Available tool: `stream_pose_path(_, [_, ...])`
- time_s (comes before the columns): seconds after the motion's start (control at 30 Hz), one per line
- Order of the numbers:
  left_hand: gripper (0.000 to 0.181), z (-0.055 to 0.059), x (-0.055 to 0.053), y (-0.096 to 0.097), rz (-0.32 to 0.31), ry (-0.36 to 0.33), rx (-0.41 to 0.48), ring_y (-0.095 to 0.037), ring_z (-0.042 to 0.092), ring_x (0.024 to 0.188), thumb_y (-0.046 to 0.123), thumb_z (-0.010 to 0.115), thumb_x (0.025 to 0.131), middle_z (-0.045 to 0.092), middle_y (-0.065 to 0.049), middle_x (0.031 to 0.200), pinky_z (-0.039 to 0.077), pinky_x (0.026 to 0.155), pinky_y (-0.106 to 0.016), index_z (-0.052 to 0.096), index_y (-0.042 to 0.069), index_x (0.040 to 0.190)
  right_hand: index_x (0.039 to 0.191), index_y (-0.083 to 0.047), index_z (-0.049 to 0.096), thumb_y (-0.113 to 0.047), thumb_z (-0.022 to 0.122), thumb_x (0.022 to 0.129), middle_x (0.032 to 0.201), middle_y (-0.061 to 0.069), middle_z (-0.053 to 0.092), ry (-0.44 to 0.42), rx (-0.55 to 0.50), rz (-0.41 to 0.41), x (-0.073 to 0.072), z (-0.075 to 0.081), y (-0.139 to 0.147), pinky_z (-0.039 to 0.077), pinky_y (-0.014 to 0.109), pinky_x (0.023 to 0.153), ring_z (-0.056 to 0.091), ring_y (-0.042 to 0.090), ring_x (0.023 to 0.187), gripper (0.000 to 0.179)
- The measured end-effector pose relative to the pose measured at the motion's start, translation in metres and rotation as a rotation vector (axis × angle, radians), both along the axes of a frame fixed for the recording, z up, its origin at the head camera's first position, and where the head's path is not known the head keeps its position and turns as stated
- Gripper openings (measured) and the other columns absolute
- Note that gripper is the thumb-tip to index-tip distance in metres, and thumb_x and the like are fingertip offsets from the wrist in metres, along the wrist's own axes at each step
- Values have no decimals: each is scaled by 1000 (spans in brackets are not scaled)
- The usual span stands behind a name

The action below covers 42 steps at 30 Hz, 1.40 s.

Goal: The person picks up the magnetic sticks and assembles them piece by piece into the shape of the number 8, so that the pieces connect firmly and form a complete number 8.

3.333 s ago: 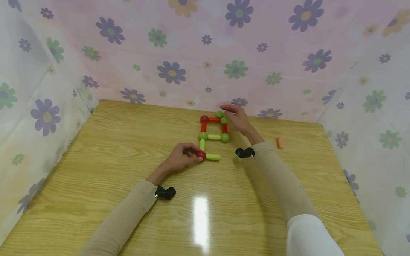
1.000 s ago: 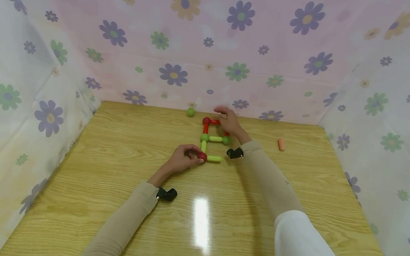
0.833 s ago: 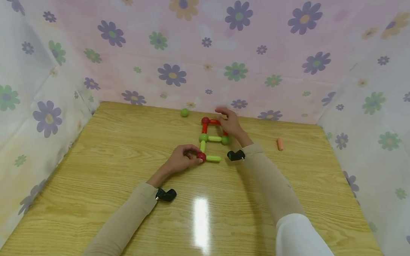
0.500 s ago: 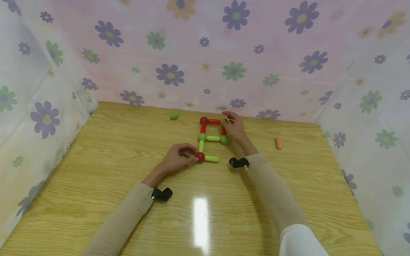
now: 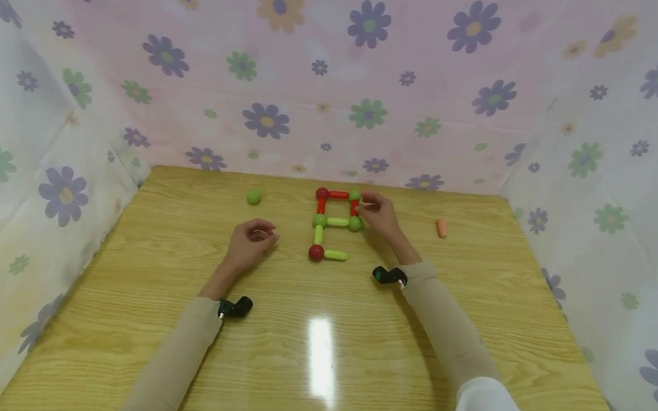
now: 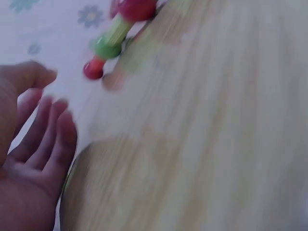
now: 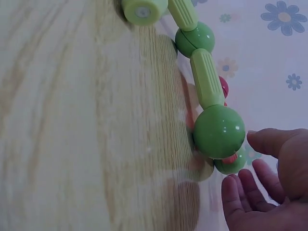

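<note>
A flat figure of magnetic rods and balls lies on the table: a closed square with a tail of yellow-green rods. The square has red rods point(image 5: 338, 195), a red ball point(image 5: 322, 193) and green balls point(image 5: 320, 221); a yellow-green rod point(image 5: 337, 222) closes its near side. The tail bends at another red ball point(image 5: 317, 252). Beside the square's right side is my right hand point(image 5: 382, 219), thumb and fingers apart, thumb tip close to a green ball point(image 7: 219, 132). My left hand point(image 5: 249, 244) hovers left of the figure, loosely curled and holding nothing. Beyond it is a loose green ball point(image 5: 254, 196).
An orange rod point(image 5: 441, 228) lies apart on the right of the wooden table point(image 5: 187, 198). Flowered cloth point(image 5: 325, 84) hangs along the back and both sides. A small black device is strapped at each wrist.
The loose green ball has rolled left from the figure's far corner. My left hand has let go of the near red ball and moved left; the right has drawn back from the far corner.
</note>
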<state>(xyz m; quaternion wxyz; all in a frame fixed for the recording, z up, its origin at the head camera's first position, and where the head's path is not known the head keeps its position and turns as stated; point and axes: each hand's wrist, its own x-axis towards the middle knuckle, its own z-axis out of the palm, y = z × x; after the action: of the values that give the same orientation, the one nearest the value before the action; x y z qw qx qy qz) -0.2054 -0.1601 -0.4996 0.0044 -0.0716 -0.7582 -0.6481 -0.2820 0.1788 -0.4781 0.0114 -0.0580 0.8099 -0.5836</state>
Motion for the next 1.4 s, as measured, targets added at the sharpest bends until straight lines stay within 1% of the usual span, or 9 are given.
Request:
stream_pose_path(0.1, [31,9,-1,-15,143,31,35,-10,61,78,5,75,91,58,-11,96,51,68,-17,63,-12,114,142,10,51,-7,64,100,140,31,53,-69,17,14,11,16,-4,48,45,103,55,44,126,47])
stream_pose_path(0.2, [38,22,0,-24,264,73,69,-10,58,77,-1,75,89,55,-21,102,50,69,-15,56,-18,117,143,13,46,-5,62,100,141,33,51,-137,15,27,18,27,-7,45,50,107,53,46,128,49])
stream_pose_path(0.27, [42,32,1,-28,319,91,80,-12,56,75,-4,75,87,51,-29,110,49,67,-15,52,-19,119,145,12,46,-7,62,101,142,32,52,-158,11,27,17,23,-7,44,49,109,52,44,128,50])
stream_pose_path(0.37, [48,37,-1,-34,356,91,49,-14,54,74,-5,75,87,46,-34,124,47,63,-16,50,-15,127,147,8,46,-13,63,102,142,29,52,-168,4,23,8,6,-2,43,48,110,52,42,129,52])
stream_pose_path(0.53, [55,41,-4,-43,309,40,-76,-16,56,78,-2,75,88,48,-34,134,46,63,-14,51,-10,138,148,5,46,-17,61,103,142,27,52,-156,2,32,4,-4,0,42,45,111,51,38,131,52])
stream_pose_path(0.7, [45,41,-4,-47,245,45,-147,-11,61,79,-1,74,90,61,-36,122,48,66,-11,59,-14,131,144,7,50,-14,61,103,139,27,55,-148,-4,25,4,-4,-1,45,44,108,53,37,129,47])
stream_pose_path(1.07, [39,38,-3,-46,228,26,-154,-10,62,79,3,73,92,64,-36,115,48,67,-11,62,-14,126,143,5,52,-16,60,104,138,25,56,-148,9,-1,4,-6,-2,48,35,103,55,34,127,45])
stream_pose_path(1.23, [39,39,-2,-46,211,1,-140,-8,61,80,2,72,92,62,-35,118,49,68,-11,62,-14,126,142,5,53,-16,61,103,138,24,57,-146,-1,-6,4,-8,0,50,32,100,56,34,126,45])
stream_pose_path(1.4, [40,41,1,-47,194,-17,-125,-7,61,81,1,71,92,60,-35,122,49,70,-11,60,-16,127,143,3,54,-18,63,103,140,23,57,-149,-27,-11,6,-10,2,48,33,103,55,32,128,46])
